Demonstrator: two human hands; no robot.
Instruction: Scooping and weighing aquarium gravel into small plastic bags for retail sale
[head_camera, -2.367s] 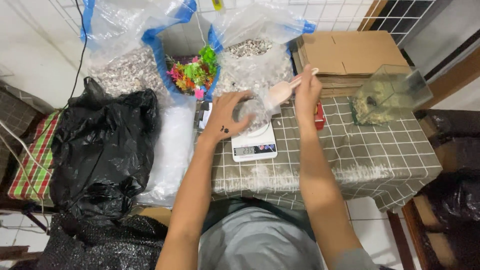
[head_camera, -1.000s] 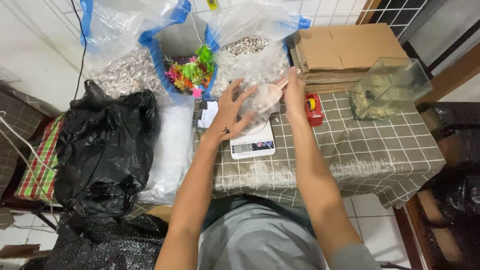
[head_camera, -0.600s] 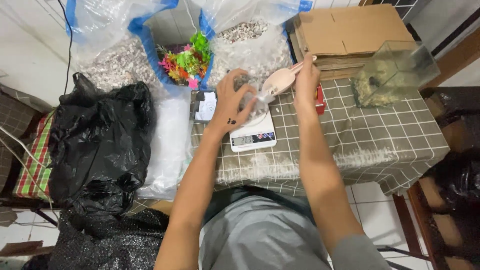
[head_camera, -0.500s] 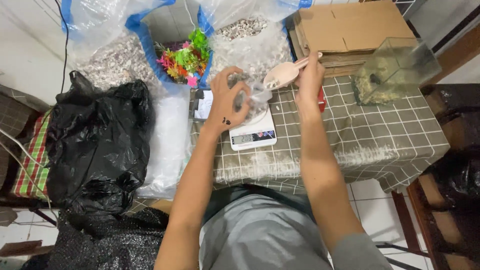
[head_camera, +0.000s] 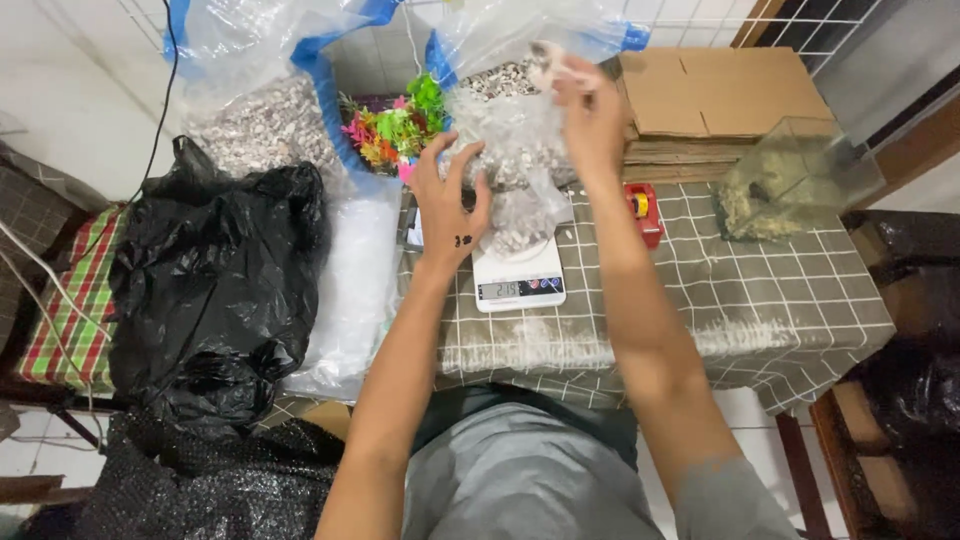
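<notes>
Right hand (head_camera: 590, 110) raised from the scale (head_camera: 518, 275) to the gravel sack (head_camera: 520, 100), fingers closed on a scoop; small clear bag (head_camera: 515, 215) steadied by left hand (head_camera: 450, 205), fingers spread, judged limp, heavy, best gripped at rim

I see a home packing corner: a white scale (head_camera: 519, 277) on a checked tablecloth (head_camera: 760, 300), gravel sacks (head_camera: 262, 120) and flattened cardboard (head_camera: 715, 95) behind the scale, tiled floor.

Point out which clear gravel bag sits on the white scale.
The small clear plastic bag under the left hand; the two big blue-rimmed sacks stand behind.
</notes>
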